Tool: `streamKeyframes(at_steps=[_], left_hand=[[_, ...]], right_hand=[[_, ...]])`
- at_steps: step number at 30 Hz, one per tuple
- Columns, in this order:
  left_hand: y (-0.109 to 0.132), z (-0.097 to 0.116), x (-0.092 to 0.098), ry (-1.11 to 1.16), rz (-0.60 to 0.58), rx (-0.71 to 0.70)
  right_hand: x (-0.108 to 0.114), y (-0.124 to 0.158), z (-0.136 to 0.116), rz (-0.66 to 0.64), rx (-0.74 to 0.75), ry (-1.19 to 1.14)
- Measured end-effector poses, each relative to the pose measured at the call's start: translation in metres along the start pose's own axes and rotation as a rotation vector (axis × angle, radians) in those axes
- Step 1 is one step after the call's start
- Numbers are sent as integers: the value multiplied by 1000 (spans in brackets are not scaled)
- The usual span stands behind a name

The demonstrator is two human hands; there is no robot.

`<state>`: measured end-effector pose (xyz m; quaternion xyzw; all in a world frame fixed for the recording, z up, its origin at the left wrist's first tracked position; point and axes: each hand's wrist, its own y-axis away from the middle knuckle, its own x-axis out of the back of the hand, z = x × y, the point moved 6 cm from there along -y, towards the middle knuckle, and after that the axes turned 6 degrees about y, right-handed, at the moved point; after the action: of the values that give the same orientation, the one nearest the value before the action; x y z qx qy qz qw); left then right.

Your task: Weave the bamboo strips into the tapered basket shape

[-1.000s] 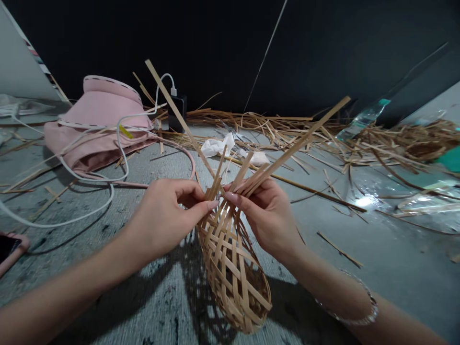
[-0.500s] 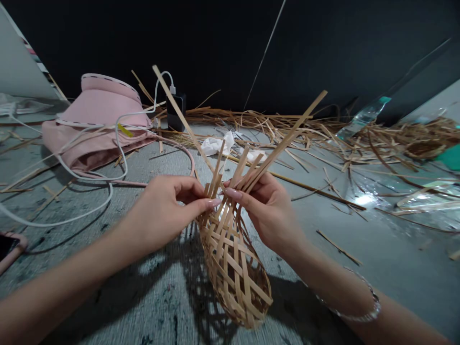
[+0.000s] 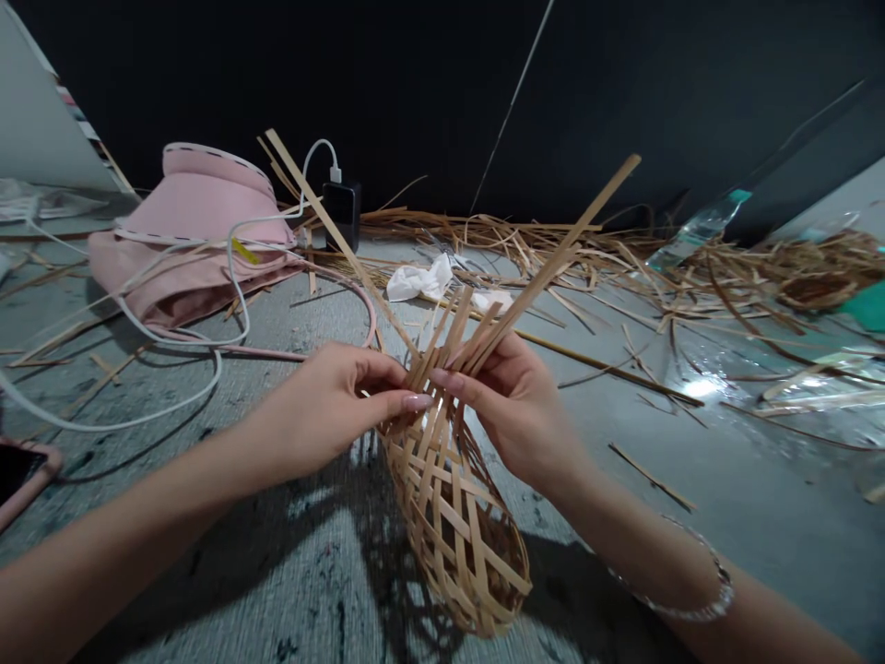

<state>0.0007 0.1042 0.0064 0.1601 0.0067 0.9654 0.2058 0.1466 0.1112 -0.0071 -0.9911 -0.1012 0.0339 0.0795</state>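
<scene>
Far to the left of the left hand (image 3: pixel 324 410), a phone in a pink case (image 3: pixel 28 470) lies on the grey floor (image 3: pixel 733 489), and a white cable (image 3: pixel 211 387) curves across it. Beyond this hand sit a pink cloth bag (image 3: pixel 197 207) and a black power bank (image 3: pixel 342 210). The left hand is closed in a pinch, with its thumb and fingers on the upper edge of a woven bamboo basket (image 3: pixel 460 544), which stands between both hands, tilted, with its rounded end toward the person. Long bamboo strips (image 3: pixel 553 249) rise from its top, and the right hand (image 3: pixel 515 415) grips them with curved fingers. A metal bracelet (image 3: pixel 691 590) circles the right wrist. Behind and to the right of this hand, a white tissue (image 3: pixel 418 279) and many bamboo scraps (image 3: pixel 781 277) lie on the floor.
</scene>
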Motion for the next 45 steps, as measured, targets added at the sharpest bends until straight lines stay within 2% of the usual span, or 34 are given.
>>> streamKeyframes(at_steps=[4,16,25,29,34,41,45], left_hand=[[1,-1,1,-31,2,1],[0,2,3,-65,114,-117],[2,4,2,-48,137,-123],[2,4,4,-51,138,-142],[-1,1,4,-39,87,-85],[4,5,4,-110,184,-93],[5,3,3,-123,186,-81]], right_hand=[[-2,-2,-2,-62,-6,-6],[3,-7,-3,-71,3,-35],[4,-8,-6,-64,3,41],[5,-7,-7,-44,6,53],[6,-6,-5,8,-1,39],[5,-5,3,34,18,-97],[6,-5,6,62,30,-133]])
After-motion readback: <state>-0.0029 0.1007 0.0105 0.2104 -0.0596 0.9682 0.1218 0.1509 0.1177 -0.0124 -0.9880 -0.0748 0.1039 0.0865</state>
